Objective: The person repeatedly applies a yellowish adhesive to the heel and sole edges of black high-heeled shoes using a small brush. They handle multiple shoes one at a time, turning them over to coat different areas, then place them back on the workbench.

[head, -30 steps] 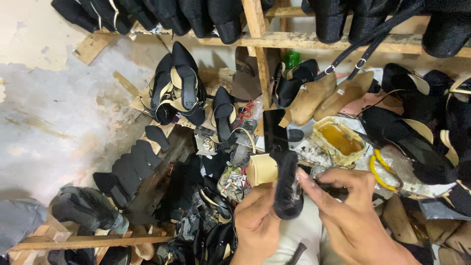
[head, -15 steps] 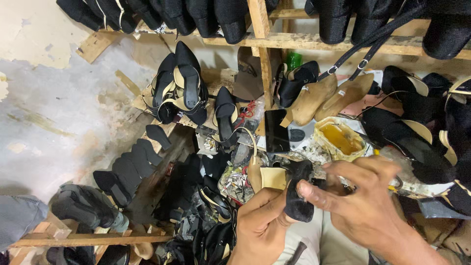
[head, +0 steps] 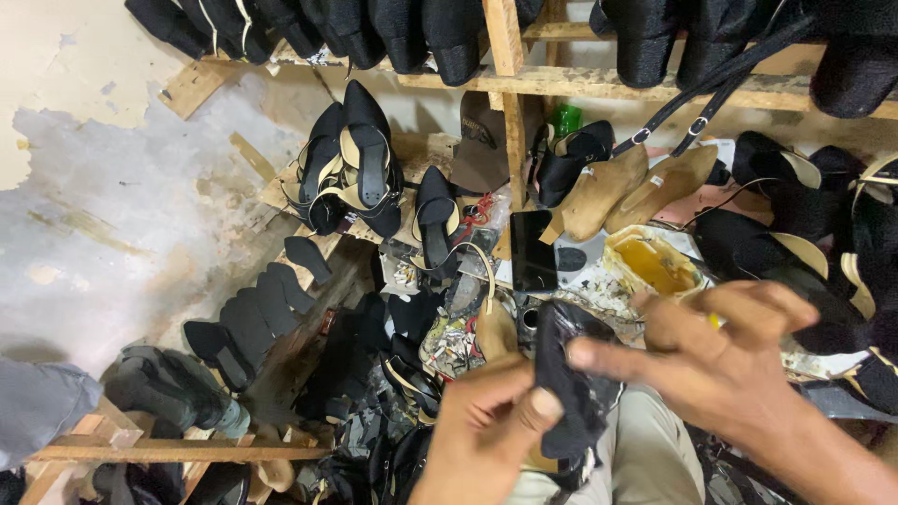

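1. While the left hand (head: 486, 425) pinches the black shoe piece (head: 566, 374) between thumb and fingers, the piece sits just below the yellow glue tin (head: 652, 265).
2. Right hand (head: 739, 360) is loosely spread, index fingertip touching the piece, gripping nothing.
3. Black phone (head: 531, 250) lies left of the tin.
4. Wooden shoe lasts (head: 636, 187) sit above the tin.
5. Black soles (head: 253, 313) lie far left of the tin.

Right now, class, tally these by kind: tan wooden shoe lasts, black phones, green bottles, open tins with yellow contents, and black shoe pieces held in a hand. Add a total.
tan wooden shoe lasts: 2
black phone: 1
green bottle: 1
open tin with yellow contents: 1
black shoe piece, gripped by the left hand: 1
Total: 6
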